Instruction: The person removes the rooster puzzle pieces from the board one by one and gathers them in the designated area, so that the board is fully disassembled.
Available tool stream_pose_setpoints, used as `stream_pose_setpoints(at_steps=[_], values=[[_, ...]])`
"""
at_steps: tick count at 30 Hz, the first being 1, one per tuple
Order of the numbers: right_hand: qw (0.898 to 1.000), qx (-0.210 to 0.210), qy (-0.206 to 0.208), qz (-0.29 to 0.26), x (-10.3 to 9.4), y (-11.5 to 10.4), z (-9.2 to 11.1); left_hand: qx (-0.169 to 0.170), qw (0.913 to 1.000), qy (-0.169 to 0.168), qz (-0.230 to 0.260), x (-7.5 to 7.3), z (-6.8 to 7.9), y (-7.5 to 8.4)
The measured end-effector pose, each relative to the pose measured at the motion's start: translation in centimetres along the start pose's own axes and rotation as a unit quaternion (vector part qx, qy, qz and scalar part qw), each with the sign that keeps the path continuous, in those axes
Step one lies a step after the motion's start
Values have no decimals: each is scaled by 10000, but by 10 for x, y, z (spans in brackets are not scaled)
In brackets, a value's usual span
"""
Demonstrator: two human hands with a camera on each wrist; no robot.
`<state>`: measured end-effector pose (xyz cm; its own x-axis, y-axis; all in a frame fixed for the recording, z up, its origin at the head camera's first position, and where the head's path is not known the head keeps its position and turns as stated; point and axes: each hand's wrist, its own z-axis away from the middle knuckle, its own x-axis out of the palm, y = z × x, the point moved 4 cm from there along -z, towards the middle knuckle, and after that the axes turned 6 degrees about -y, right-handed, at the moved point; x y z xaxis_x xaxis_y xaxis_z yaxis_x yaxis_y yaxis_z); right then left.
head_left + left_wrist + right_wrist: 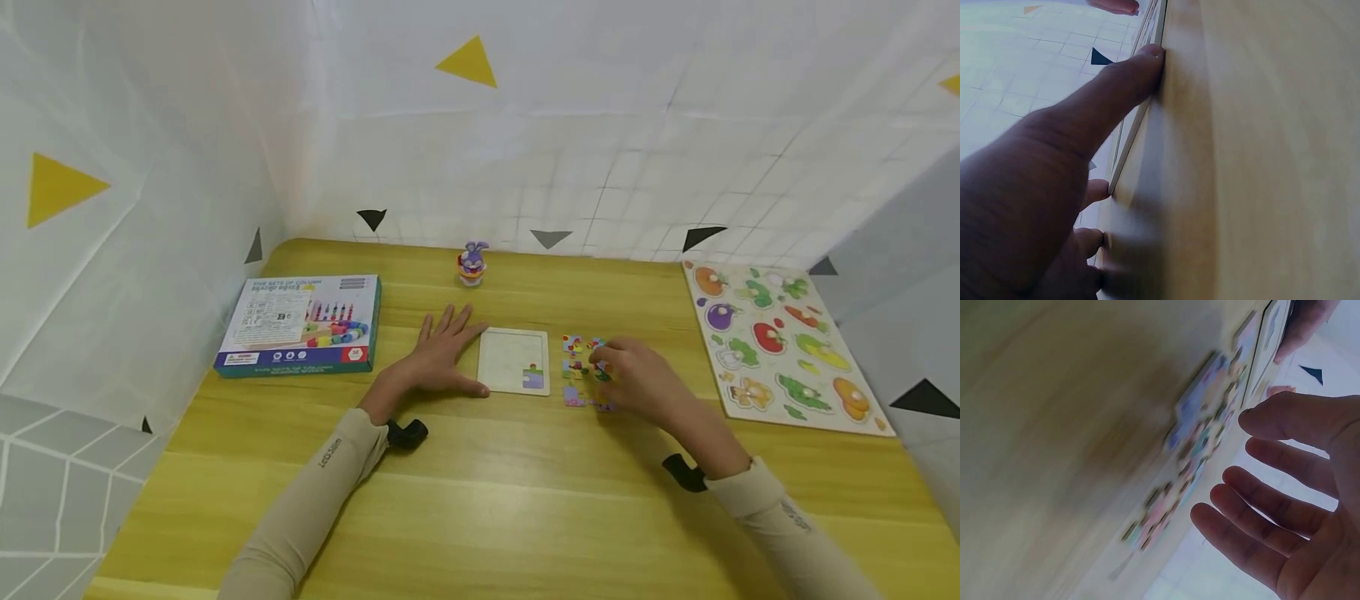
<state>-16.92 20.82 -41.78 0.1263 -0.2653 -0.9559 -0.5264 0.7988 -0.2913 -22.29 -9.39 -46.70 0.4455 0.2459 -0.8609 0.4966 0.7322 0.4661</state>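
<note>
A pale square puzzle tray (502, 354) lies in the middle of the table, with purple and green jigsaw pieces (533, 379) in its lower right corner. My left hand (441, 360) is spread palm down at the tray's left side; in the left wrist view its thumb (1135, 72) touches the tray edge. Loose, colourful jigsaw pieces (573, 396) lie in rows right of the tray. Over their right column hovers my right hand (648, 383), hiding some of them. The right wrist view shows its fingers (1272, 512) apart and relaxed, with nothing between them.
A bead-set box (300, 325) lies at the left of the table. Toward the back edge stands a small purple rabbit figure (472, 265). A vegetable peg board (780, 342) occupies the right side. White sheeting (420, 158) borders the back of the table.
</note>
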Motion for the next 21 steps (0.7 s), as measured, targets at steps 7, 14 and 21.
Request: stream_pose_setpoints(at_steps=[7,14,21], values=[[9998,-198,-28,-65,5,-18,-11,-9,10000,-11,47,1,0,0],[9990,-431,-78,-22,10,-31,-19,9,10000,9,63,2,-1,0],[9989,-443,-87,-106,11,-39,-25,-32,10000,5,38,2,-1,-2]])
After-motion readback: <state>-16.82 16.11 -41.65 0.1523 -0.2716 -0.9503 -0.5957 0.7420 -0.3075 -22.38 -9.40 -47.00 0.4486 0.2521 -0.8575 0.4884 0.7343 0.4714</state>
